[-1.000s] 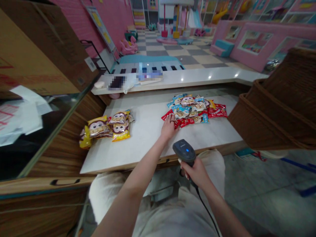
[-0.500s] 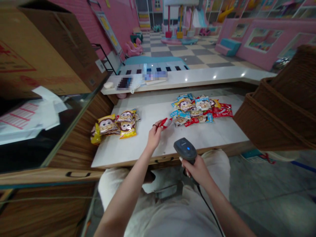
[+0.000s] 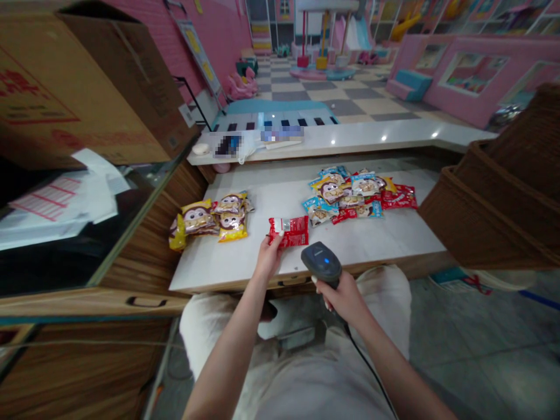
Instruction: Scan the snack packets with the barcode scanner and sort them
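My left hand (image 3: pixel 268 256) pinches the lower left corner of a red snack packet (image 3: pixel 289 231) and holds it flat just above the white counter (image 3: pixel 385 233). My right hand (image 3: pixel 343 297) grips a dark handheld barcode scanner (image 3: pixel 321 263) with a blue light, its head close below the packet's right edge; a black cable runs down from it. A heap of blue, yellow and red snack packets (image 3: pixel 352 195) lies to the right on the counter. A smaller pile of yellow monkey-print packets (image 3: pixel 214 219) lies to the left.
Stepped brown wicker baskets (image 3: pixel 494 204) stand at the counter's right end. A large cardboard box (image 3: pixel 74 87) and papers (image 3: pixel 56 201) sit on a glass case at left. A raised white ledge (image 3: pixel 350 137) runs behind the counter, with a pink play area beyond.
My left hand took a red packet from the right heap and drew it back toward me, now spread flat beside the scanner. The scanner rose slightly toward it.
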Tool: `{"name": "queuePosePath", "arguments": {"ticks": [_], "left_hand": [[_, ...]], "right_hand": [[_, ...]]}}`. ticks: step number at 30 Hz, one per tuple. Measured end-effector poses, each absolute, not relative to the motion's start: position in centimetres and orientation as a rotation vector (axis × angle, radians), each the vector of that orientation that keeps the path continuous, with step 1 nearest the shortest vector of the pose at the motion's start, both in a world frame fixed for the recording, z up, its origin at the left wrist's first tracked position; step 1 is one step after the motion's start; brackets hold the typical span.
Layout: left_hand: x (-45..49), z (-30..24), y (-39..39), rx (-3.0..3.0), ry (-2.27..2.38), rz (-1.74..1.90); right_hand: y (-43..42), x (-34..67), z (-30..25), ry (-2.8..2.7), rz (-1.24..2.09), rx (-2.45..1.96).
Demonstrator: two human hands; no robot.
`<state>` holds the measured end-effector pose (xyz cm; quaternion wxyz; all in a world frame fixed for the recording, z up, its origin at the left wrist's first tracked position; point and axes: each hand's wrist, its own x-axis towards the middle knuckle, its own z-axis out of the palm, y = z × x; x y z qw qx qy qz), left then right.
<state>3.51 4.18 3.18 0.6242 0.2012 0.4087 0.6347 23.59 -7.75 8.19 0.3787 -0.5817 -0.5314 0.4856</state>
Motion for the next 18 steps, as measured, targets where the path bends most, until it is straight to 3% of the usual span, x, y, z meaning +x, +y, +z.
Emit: {"name": "queuePosePath", "arguments": {"ticks": [18], "left_hand": [[3.4, 2.0, 4.3, 0.491, 0.956, 1.449]], "right_hand": [[-7.3, 23.3, 8.8, -1.402, 1.207, -1.446]]}}
